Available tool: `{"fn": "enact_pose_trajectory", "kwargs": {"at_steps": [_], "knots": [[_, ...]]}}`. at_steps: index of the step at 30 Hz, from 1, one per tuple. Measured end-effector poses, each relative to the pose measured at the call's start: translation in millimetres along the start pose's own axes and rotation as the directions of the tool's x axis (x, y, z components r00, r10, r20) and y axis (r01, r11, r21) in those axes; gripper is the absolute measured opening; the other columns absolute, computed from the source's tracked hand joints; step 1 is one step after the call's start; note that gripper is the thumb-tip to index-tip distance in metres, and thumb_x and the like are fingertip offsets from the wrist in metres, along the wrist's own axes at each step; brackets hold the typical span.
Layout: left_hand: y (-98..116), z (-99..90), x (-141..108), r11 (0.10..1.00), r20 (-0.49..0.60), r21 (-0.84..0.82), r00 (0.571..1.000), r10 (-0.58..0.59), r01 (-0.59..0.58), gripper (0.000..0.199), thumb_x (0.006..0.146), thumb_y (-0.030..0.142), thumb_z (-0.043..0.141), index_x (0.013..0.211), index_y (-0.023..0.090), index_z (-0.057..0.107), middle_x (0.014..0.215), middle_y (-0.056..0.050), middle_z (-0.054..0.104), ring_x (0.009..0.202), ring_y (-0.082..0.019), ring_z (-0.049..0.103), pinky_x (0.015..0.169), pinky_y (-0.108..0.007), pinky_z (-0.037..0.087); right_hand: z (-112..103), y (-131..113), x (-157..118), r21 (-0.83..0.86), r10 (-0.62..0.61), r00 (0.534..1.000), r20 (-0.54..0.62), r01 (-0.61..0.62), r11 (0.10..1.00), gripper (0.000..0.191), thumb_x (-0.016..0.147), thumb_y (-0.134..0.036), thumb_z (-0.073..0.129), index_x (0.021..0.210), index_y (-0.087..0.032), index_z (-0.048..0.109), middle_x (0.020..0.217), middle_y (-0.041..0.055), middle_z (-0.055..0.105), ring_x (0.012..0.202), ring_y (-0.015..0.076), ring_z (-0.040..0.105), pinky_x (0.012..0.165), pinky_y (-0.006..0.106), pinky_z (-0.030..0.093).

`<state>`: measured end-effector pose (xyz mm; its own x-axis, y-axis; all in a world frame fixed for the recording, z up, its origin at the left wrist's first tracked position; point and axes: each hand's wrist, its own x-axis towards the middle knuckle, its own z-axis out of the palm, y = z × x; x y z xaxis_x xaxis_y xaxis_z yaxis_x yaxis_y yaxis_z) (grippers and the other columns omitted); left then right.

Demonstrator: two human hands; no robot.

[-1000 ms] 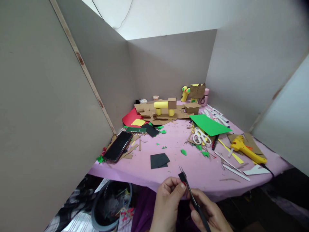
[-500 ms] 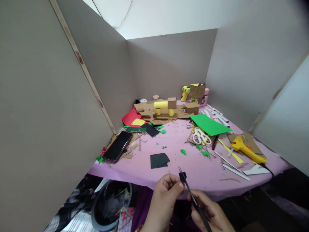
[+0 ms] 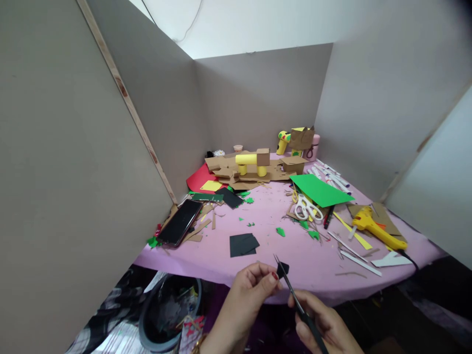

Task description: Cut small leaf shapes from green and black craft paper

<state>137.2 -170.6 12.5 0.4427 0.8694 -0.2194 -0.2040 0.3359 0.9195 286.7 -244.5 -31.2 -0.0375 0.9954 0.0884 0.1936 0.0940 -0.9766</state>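
Observation:
Between thumb and fingers, my left hand (image 3: 254,287) pinches a small piece of black paper (image 3: 283,270) at the table's front edge. My right hand (image 3: 320,319) grips dark-handled scissors (image 3: 303,314), whose narrow blades point up and away from me and lie across the black piece. The blades look nearly closed; whether they are cutting I cannot tell. Just beyond my left hand, black paper rectangles (image 3: 243,245) lie overlapping on the pink tablecloth (image 3: 217,268). A green paper scrap (image 3: 280,231) lies a little farther off.
A yellow glue gun (image 3: 379,231), white-handled scissors (image 3: 308,208) and a green sheet (image 3: 322,191) lie on the right. At left is a phone (image 3: 180,223). A yellow tube figure with a cardboard box head (image 3: 263,157) stands at the back. A bin (image 3: 147,329) sits below the table.
The black piece has turned and shifted slightly right in my left hand. My right hand and the scissors have moved slightly right, and the left wrist has tilted, showing a bracelet.

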Motion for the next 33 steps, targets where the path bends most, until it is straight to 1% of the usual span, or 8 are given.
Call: {"fn": "enact_pose_trajectory", "kwargs": {"at_steps": [3, 5, 8, 13, 18, 23, 28, 33], "knots": [[-12, 4.9, -1, 0.998, -0.078, -0.051, 0.996, 0.035, -0.039, 0.027, 0.059, 0.037, 0.077, 0.061, 0.014, 0.061, 0.055, 0.001, 0.059, 0.054, -0.011, 0.047, 0.058, -0.022, 0.035, 2, 1, 2, 0.009, -0.007, 0.999, 0.037, 0.006, 1.0, 0.038, 0.078, -0.055, 0.053, 0.089, -0.02, 0.061, 0.063, -0.0006, 0.052, 0.055, 0.0148, 0.047, 0.053, 0.023, 0.045], [-16, 6.4, -2, 0.996, -0.128, -0.032, 0.989, 0.073, -0.078, 0.027, 0.063, 0.036, 0.074, 0.057, 0.015, 0.059, 0.053, 0.001, 0.059, 0.053, -0.01, 0.046, 0.056, -0.022, 0.034, 4, 1, 2, 0.015, -0.009, 0.998, 0.063, 0.008, 1.0, 0.039, 0.078, -0.056, 0.052, 0.091, -0.02, 0.06, 0.062, -0.0018, 0.048, 0.053, 0.0137, 0.044, 0.051, 0.022, 0.044], [-15, 6.5, -4, 0.993, -0.144, 0.069, 0.984, 0.104, -0.095, 0.023, 0.069, 0.033, 0.067, 0.058, 0.015, 0.058, 0.056, -0.001, 0.06, 0.054, -0.011, 0.046, 0.057, -0.022, 0.035, 4, 2, 1, 0.006, -0.004, 0.997, 0.072, 0.004, 1.0, 0.039, 0.079, -0.056, 0.052, 0.092, -0.02, 0.059, 0.062, -0.0023, 0.046, 0.054, 0.014, 0.044, 0.053, 0.023, 0.044], [-3, 5.6, -6, 0.937, -0.095, 0.321, 0.979, 0.178, -0.139, 0.023, 0.076, 0.032, 0.057, 0.06, 0.015, 0.057, 0.056, 0.0, 0.056, 0.055, -0.013, 0.046, 0.056, -0.024, 0.034, 1, 3, 1, -0.032, 0.023, 0.998, 0.056, -0.021, 0.999, 0.035, 0.078, -0.052, 0.055, 0.091, -0.02, 0.06, 0.066, -0.0009, 0.051, 0.06, 0.0156, 0.05, 0.057, 0.023, 0.047], [1, 1.0, -4, 0.898, 0.004, 0.42, 0.989, 0.147, -0.135, 0.023, 0.075, 0.03, 0.055, 0.059, 0.014, 0.057, 0.055, 0.001, 0.051, 0.054, -0.013, 0.043, 0.055, -0.024, 0.031, -4, 0, 0, -0.091, 0.006, 0.998, 0.055, -0.001, 0.996, 0.032, 0.077, -0.05, 0.057, 0.09, -0.021, 0.061, 0.066, -0.0011, 0.053, 0.06, 0.0162, 0.051, 0.058, 0.023, 0.047], [-3, -3.4, 0, 0.946, 0.002, 0.308, 0.994, 0.108, -0.103, 0.023, 0.074, 0.032, 0.062, 0.063, 0.013, 0.06, 0.057, 0.001, 0.057, 0.055, -0.012, 0.045, 0.056, -0.023, 0.033, -8, -2, 0, -0.1, 0.006, 0.998, 0.064, 0.001, 0.995, 0.03, 0.078, -0.049, 0.057, 0.088, -0.021, 0.061, 0.062, -0.0028, 0.051, 0.056, 0.0143, 0.049, 0.053, 0.021, 0.045], [-8, 1.8, -1, 1.0, 0.01, -0.012, 1.0, 0.025, -0.025, 0.021, 0.064, 0.03, 0.075, 0.067, 0.012, 0.065, 0.06, 0.0, 0.063, 0.057, -0.01, 0.051, 0.059, -0.021, 0.036, -5, 2, 0, -0.025, 0.021, 0.998, 0.065, -0.02, 0.999, 0.031, 0.079, -0.05, 0.055, 0.09, -0.022, 0.059, 0.059, -0.0033, 0.049, 0.058, 0.0158, 0.052, 0.057, 0.022, 0.047], [-26, 11.4, -1, 0.971, -0.106, -0.24, 0.994, -0.007, -0.019, 0.027, 0.059, 0.033, 0.08, 0.058, 0.012, 0.063, 0.053, 0.0, 0.061, 0.05, -0.009, 0.052, 0.055, -0.02, 0.036, 0, 1, -1, 0.055, 0.022, 0.998, 0.058, -0.025, 0.998, 0.032, 0.078, -0.05, 0.057, 0.093, -0.022, 0.059, 0.058, -0.0022, 0.052, 0.061, 0.0184, 0.056, 0.069, 0.029, 0.05]]}}
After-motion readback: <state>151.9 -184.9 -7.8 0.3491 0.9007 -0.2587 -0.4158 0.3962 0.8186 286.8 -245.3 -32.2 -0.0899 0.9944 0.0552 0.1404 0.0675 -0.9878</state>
